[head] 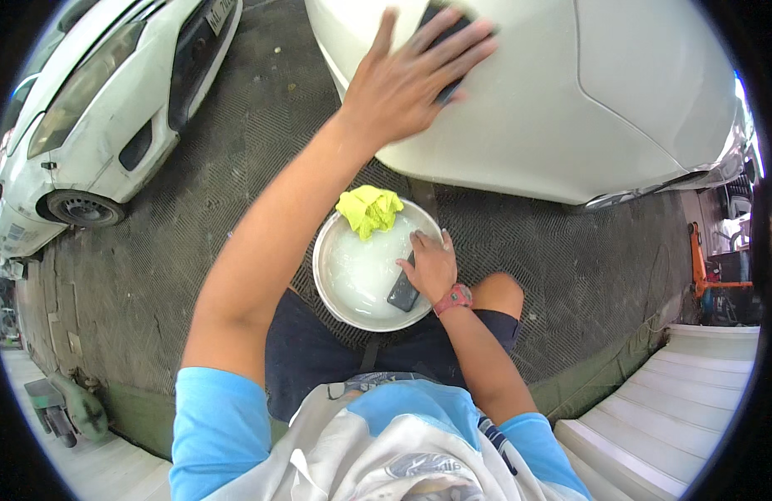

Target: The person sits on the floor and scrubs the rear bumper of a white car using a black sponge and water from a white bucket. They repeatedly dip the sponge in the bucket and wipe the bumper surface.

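With its fingers spread, my left hand presses a dark, flat block against the white car's bumper. Below it, a round metal basin of cloudy whitish water sits between my knees. A crumpled yellow-green cloth hangs over the basin's far rim. At the basin's right side, my right hand is on a second dark rectangular block, thumb across its upper part and fingers near the rim. My palm hides some of that block. A red watch is on my right wrist.
Another white car stands at the left on the dark, ridge-patterned floor. An orange-framed piece of equipment is at the far right. White ribbed panels lie at lower right, and a green machine at lower left.
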`<state>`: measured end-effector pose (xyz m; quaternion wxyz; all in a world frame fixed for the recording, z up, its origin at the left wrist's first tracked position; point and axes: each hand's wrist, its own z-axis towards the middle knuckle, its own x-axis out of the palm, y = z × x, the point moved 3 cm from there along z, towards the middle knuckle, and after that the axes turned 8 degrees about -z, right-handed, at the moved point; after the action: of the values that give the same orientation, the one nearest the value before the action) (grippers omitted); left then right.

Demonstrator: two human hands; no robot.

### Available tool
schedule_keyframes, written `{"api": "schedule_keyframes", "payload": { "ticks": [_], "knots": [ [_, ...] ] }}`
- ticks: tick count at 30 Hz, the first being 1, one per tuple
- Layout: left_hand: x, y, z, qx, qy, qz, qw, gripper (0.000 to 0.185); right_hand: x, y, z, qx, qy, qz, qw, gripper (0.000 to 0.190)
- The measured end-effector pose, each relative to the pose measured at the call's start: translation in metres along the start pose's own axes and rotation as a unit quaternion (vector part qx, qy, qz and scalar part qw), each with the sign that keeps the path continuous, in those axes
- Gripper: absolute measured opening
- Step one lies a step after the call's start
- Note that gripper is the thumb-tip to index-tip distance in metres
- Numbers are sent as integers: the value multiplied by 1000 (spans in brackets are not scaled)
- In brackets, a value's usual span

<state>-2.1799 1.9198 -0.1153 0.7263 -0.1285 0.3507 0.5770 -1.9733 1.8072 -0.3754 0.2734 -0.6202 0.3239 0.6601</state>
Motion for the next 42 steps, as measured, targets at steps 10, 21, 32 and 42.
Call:
{"api": "schedule_keyframes", "payload": {
  "ticks": [10,21,32,42],
  "knots": [
    [89,-32,-112,-64,69,-34,995,67,-2,0,3,5,-12,-9,1000,70],
    [67,-90,-211,-520,26,-621,586,52,1,1,2,12,8,-6,1000,68],
    [-27,36,11,-251,-103,-358,894,48,4,0,3,12,9,-10,1000,63],
    [56,-15,-98,-421,38,-330,844,49,2,1,4,22,19,-16,999,59]
  ]
}}
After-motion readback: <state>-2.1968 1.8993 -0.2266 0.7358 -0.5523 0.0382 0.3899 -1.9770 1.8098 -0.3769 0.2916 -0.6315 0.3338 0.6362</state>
